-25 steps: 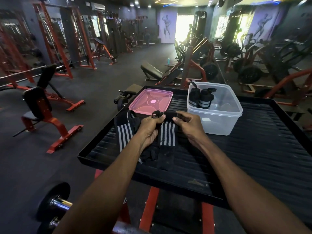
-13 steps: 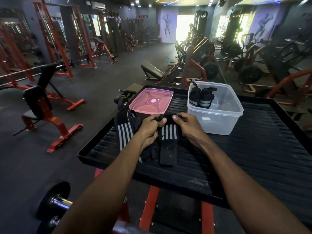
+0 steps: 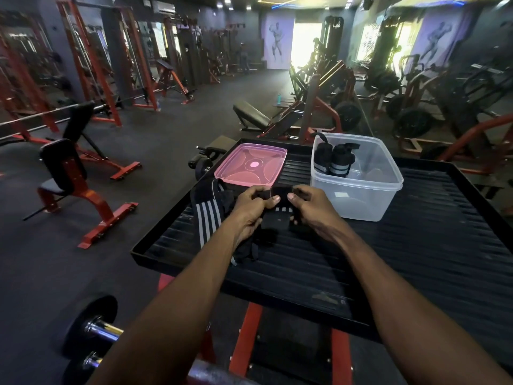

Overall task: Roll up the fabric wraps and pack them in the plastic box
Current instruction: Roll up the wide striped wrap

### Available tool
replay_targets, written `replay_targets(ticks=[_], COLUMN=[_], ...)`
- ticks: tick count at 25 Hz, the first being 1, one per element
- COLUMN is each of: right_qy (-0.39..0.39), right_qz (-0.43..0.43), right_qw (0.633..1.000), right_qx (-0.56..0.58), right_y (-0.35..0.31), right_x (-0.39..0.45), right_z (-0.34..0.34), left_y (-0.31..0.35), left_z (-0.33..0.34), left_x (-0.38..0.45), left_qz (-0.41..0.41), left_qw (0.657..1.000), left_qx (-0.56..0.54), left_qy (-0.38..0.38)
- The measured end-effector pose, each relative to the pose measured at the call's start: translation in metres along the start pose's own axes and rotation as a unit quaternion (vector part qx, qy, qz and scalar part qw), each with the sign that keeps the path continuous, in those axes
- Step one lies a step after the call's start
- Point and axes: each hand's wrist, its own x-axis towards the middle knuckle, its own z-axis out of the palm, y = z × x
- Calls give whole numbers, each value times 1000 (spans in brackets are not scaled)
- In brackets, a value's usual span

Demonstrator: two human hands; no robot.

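Head view: wrap (image 3: 277, 215) tail shorter vs. 0.5 s ago.

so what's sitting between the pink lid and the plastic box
Nothing. In the head view, only a bare strip of the ribbed black tray separates the pink lid from the clear plastic box.
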Motion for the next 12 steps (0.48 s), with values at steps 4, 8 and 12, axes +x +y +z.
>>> replay_targets(ticks=[4,8,12], right_qy=[-4,-51,-71], right_qz=[-31,-20,60], right_qw=[999,995,986], right_qx=[20,88,141], right_y=[-1,-1,-7], right_x=[-1,0,-2], right_z=[-6,-10,-11], left_y=[1,-2,-4], left_z=[0,-1,-1], left_x=[-3,0,2], left_qz=[-43,-27,-13], left_qw=[998,998,999], left_qx=[20,0,8], left_qy=[-45,-49,-36])
